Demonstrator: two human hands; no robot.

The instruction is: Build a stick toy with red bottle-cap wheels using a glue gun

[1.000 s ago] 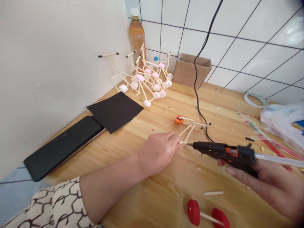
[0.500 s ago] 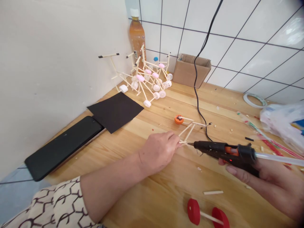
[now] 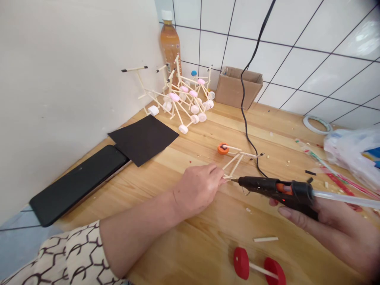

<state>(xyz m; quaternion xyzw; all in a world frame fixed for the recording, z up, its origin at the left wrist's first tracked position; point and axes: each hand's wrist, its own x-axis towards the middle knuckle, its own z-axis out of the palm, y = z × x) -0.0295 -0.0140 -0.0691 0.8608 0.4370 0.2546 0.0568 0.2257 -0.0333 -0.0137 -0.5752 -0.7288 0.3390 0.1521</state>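
Note:
My left hand (image 3: pixel 200 190) pinches the near end of a small frame of thin wooden sticks (image 3: pixel 236 164). An orange bottle cap (image 3: pixel 223 149) is fixed at the frame's far side, and a stick there has dark tips. In my right hand (image 3: pixel 332 227) is a black hot glue gun (image 3: pixel 276 190), with a clear glue stick (image 3: pixel 344 198) coming out of its back. Its nozzle points left and meets the sticks beside my left fingertips; whether it touches them I cannot tell. Two red caps (image 3: pixel 241 263) joined by a stick lie near the front edge, below a loose short stick (image 3: pixel 265 239).
Several finished stick models (image 3: pixel 181 99) with white and pink caps stand at the back left by a drink bottle (image 3: pixel 170 43). A cardboard box (image 3: pixel 239 88), black cord (image 3: pixel 245 114), tape roll (image 3: pixel 317 126), plastic bag (image 3: pixel 350 146), black paper (image 3: pixel 144 139) and phone (image 3: pixel 80 184) surround the work.
The glue gun has moved slightly left, bringing its nozzle closer to my left fingertips. My left hand and the stick frame stay nearly in place.

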